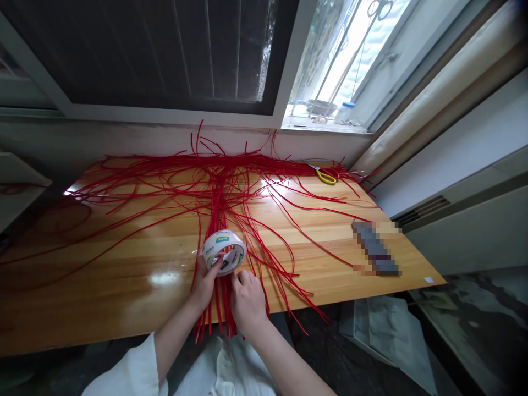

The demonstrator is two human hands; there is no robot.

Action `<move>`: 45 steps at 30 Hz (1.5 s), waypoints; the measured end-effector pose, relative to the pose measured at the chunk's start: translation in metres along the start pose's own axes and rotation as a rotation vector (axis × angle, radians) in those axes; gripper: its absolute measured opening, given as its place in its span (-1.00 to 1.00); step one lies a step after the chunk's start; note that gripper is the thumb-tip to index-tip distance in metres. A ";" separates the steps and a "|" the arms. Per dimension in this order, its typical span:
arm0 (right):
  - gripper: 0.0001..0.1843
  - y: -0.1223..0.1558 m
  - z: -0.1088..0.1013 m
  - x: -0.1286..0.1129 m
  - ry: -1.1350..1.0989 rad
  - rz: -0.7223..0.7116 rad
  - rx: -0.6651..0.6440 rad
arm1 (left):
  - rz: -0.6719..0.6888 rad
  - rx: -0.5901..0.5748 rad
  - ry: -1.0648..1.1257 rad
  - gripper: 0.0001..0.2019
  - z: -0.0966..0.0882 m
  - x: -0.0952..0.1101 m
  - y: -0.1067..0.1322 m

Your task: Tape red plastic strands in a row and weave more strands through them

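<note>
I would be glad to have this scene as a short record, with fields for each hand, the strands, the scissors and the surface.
Left hand: holds tape roll, thumb inside its ring
Right hand: fingers curled beside the roll, at the strands; exact grip hidden
Red strands: spread along far edge; one bundle runs toward the person
Scissors: yellow-handled, far right
Surface: wooden table

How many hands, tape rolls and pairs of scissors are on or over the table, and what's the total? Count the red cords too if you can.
Hands: 2 (left hand, right hand)
Tape roll: 1
Scissors: 1 pair
Red cords: too tangled to count
Total, without cords: 4
</note>
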State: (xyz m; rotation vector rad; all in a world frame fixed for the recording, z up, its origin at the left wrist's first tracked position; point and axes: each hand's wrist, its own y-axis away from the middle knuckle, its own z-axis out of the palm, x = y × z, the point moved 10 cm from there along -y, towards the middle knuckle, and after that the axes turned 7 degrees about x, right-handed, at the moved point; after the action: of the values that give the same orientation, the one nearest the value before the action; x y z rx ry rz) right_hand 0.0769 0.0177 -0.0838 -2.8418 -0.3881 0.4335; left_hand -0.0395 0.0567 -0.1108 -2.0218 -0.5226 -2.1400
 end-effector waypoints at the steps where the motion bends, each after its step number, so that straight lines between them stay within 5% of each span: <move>1: -0.74 0.001 0.000 0.000 0.002 -0.006 0.010 | 0.011 -0.020 -0.016 -0.43 0.002 0.004 0.002; 10: -0.81 0.004 0.001 0.004 -0.020 -0.012 0.040 | 0.123 -0.162 -0.109 -0.33 0.019 0.017 0.008; 17: -0.63 0.010 -0.013 0.006 -0.108 0.018 0.097 | 0.078 -0.100 -0.113 -0.37 0.016 0.017 0.008; 28: -0.82 0.007 -0.015 0.005 -0.093 0.005 0.094 | 0.068 -0.064 -0.133 -0.38 0.017 0.014 0.013; 34: -0.78 -0.004 -0.042 0.046 -0.180 0.192 0.218 | 0.039 -0.015 -0.098 -0.36 0.011 0.011 0.013; 38: -0.84 -0.019 -0.032 0.071 -0.105 0.277 0.100 | 0.014 -0.020 -0.083 -0.38 0.011 0.011 0.012; 41: -0.81 -0.023 -0.029 0.083 -0.257 0.383 0.076 | 0.000 -0.018 -0.073 -0.42 0.012 0.012 0.010; 45: -0.68 -0.020 -0.025 0.074 -0.377 0.375 0.003 | 0.014 -0.015 -0.064 -0.45 0.012 0.013 0.008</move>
State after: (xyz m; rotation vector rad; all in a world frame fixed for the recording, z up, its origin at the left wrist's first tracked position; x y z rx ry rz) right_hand 0.1481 0.0534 -0.0741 -2.8225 0.0903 1.0464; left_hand -0.0266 0.0547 -0.0963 -2.1015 -0.5007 -2.0834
